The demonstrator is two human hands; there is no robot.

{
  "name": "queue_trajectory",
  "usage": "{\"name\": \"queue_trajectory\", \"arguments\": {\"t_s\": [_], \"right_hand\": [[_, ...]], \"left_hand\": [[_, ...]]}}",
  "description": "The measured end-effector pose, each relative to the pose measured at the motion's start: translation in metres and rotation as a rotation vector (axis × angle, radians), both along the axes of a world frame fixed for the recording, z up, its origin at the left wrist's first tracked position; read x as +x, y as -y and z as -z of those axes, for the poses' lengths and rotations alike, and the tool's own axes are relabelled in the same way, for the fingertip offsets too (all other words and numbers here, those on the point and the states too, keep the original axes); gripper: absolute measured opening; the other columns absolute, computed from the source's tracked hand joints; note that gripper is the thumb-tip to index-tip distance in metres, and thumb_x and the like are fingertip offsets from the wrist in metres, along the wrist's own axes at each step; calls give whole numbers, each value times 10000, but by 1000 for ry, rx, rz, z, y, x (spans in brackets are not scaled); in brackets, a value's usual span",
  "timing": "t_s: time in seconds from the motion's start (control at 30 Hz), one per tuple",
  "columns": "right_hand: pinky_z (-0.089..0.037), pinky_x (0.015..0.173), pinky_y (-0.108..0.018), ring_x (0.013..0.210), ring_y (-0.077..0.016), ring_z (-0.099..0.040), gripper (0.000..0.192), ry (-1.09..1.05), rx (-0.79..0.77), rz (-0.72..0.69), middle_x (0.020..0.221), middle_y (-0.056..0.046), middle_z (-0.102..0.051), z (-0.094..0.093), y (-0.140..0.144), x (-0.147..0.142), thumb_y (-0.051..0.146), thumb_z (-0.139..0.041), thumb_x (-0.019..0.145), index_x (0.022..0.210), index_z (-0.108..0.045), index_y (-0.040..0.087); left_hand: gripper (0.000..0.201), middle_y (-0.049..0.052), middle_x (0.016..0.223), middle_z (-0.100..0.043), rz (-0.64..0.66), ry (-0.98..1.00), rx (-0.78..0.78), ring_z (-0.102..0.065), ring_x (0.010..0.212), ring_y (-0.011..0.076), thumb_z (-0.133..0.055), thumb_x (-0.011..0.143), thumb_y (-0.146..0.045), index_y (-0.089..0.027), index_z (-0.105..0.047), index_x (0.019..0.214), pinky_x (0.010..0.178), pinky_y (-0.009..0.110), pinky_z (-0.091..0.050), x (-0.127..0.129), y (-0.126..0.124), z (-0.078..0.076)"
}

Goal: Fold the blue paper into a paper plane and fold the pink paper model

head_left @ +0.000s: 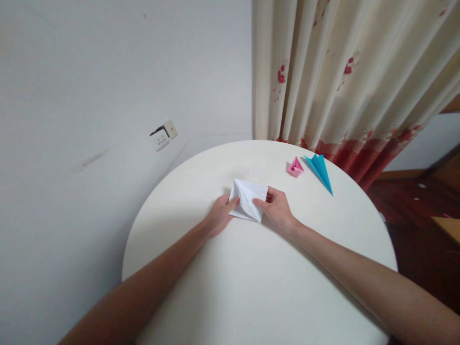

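A folded sheet of white paper [247,196] is held between my two hands over the middle of the table, its layers partly parted along a diagonal fold. My left hand [220,215] grips its left edge, thumb on top and fingers underneath. On the other side my right hand [278,208] pinches the right part, with the thumb lying on the upper face and the fingers behind. The fingers under the paper are partly hidden.
A round white table [230,297] carries a pink folded paper piece [295,167] and a blue paper plane [321,171] at its far right. Behind stand a wall with a socket [159,140] and a patterned curtain [323,96].
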State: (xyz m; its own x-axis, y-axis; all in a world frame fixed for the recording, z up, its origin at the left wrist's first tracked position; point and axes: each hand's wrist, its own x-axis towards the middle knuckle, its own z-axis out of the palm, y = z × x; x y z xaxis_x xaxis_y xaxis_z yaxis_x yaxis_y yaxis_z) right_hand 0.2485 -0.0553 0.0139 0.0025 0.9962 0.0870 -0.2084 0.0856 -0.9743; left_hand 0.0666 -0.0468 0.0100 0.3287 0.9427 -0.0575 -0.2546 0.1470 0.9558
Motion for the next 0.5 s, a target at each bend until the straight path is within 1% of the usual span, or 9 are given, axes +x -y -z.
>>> {"name": "queue_trajectory", "arguments": {"t_s": [0.07,0.13,0.2,0.23,0.27,0.33,0.4,0.43,0.5], "right_hand": [[-519,691,-320,776,-210,-656,266,44,29,40,863,-64,-726,2,0,0,280,-760,623,836,-660,155],[-500,660,-307,748,-202,-635,229,106,68,130,823,-54,-698,3,0,1,292,-735,654,817,-642,161],[-477,628,-291,720,-191,-608,186,177,112,211,773,-36,-662,2,0,2,297,-712,684,788,-621,171],[-464,613,-283,704,-184,-593,170,205,130,228,751,-25,-643,2,1,2,300,-701,698,772,-610,177],[-453,601,-276,690,-176,-578,160,225,143,225,733,-16,-626,1,2,2,302,-691,708,760,-600,182],[-440,590,-267,670,-164,-556,154,237,152,182,716,-2,-603,-1,5,0,306,-679,721,744,-581,190],[-436,590,-262,662,-156,-545,155,231,152,120,703,9,-583,-2,9,-3,303,-676,724,730,-564,196],[-431,586,-260,655,-154,-540,159,227,152,98,692,15,-571,-2,10,-4,299,-678,721,719,-555,199],[-412,570,-256,637,-148,-527,170,219,148,84,667,25,-548,-2,10,-5,290,-684,710,698,-539,202]], "left_hand": [[592,147,944,-734,15,26,21,-692,970,307,-844,660,-602,-118,-710,973,821,403,-567,0,0,-2],[680,167,1060,-720,45,80,46,-675,1030,316,-785,705,-656,-128,-687,1123,825,410,-568,1,1,-6],[699,168,1175,-692,63,109,65,-662,1066,312,-745,761,-640,-151,-636,1248,834,413,-567,3,3,-9],[671,160,1197,-686,53,95,69,-664,1061,304,-754,774,-594,-158,-625,1268,838,409,-564,4,3,-9],[625,149,1185,-693,26,59,72,-673,1034,294,-773,776,-536,-155,-633,1252,836,401,-562,5,3,-9],[501,127,1084,-726,-72,-58,83,-692,940,271,-794,764,-440,-131,-679,1141,805,376,-560,6,4,-6],[407,103,971,-742,-177,-189,126,-697,852,250,-783,762,-396,-120,-695,1049,755,345,-553,6,3,-3],[396,89,930,-741,-223,-240,156,-696,818,238,-773,765,-380,-128,-682,1056,725,329,-548,6,3,-1],[437,54,884,-732,-296,-285,222,-691,759,209,-759,765,-344,-166,-612,1136,660,290,-533,5,2,0]]}}
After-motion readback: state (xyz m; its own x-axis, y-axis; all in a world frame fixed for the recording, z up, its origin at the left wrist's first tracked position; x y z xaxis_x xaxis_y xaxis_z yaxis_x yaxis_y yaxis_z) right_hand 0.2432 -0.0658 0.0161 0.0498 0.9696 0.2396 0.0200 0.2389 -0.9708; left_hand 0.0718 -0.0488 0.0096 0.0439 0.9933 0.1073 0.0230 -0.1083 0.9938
